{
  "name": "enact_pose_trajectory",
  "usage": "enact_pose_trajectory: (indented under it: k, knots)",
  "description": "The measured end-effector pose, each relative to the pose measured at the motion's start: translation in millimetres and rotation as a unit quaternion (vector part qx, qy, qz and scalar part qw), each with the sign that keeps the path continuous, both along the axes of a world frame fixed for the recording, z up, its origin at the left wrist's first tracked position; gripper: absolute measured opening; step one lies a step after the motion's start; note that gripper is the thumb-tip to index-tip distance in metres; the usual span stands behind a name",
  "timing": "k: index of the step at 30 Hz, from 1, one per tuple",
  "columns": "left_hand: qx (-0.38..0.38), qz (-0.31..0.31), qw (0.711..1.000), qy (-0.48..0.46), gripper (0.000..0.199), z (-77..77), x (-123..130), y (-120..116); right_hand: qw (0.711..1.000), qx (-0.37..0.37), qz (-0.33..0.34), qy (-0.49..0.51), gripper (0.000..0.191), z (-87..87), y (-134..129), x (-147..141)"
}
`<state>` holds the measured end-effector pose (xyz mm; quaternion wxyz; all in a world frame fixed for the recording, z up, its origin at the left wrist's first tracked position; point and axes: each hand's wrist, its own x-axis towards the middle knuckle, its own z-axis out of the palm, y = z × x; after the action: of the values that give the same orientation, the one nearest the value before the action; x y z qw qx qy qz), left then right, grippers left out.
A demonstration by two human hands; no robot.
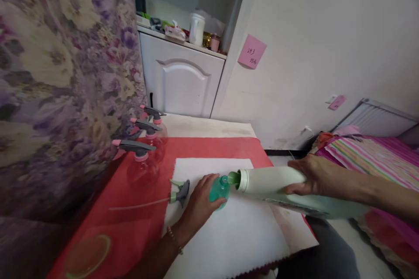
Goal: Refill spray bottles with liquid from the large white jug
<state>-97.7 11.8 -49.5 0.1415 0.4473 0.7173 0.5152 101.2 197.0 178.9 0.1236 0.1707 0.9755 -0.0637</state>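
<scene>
My left hand [202,198] is wrapped round a small teal spray bottle [218,191] whose top is off, standing on a white cloth [235,226]. In my right hand [309,175] is a large pale green jug [275,179], tipped nearly level with its mouth at the bottle's neck. Green liquid [233,178] shows at the jug's mouth, over the bottle opening. Left of my left hand lies a grey and green spray head [179,192] with a long clear tube. Part of the jug is hidden behind my right hand and forearm.
Three clear spray bottles with grey and pink heads [141,150] stand along the left of the red table cover [209,146]. A clear round lid or dish [88,255] lies at the front left. A floral curtain [65,74] hangs left; a bed [369,157] is at right.
</scene>
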Motion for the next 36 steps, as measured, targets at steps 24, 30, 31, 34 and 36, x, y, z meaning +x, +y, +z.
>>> enact_pose_trajectory:
  k: [24, 30, 31, 34, 36]
  knots:
    - [-0.006, 0.002, 1.0, 0.001, 0.059, -2.1, -1, 0, 1.0, -0.006, -0.005, -0.002, 0.052, 2.6, -2, -1]
    - [0.012, 0.0, 1.0, 0.008, 0.059, -8.2, -2, 2, 1.0, 0.002, -0.012, -0.01, 0.052, 1.7, 0, -3]
    - [0.012, -0.001, 1.0, 0.007, 0.059, -8.2, -2, 2, 1.0, 0.004, -0.012, -0.01, 0.052, 1.8, 0, -3]
    - [0.007, -0.001, 1.0, 0.002, 0.059, -6.3, -2, 1, 1.0, 0.007, -0.011, -0.011, 0.051, 2.4, -1, -3]
    - [0.003, -0.001, 1.0, -0.002, 0.059, -4.8, -1, 1, 1.0, 0.002, -0.01, -0.01, 0.051, 3.3, -2, -3]
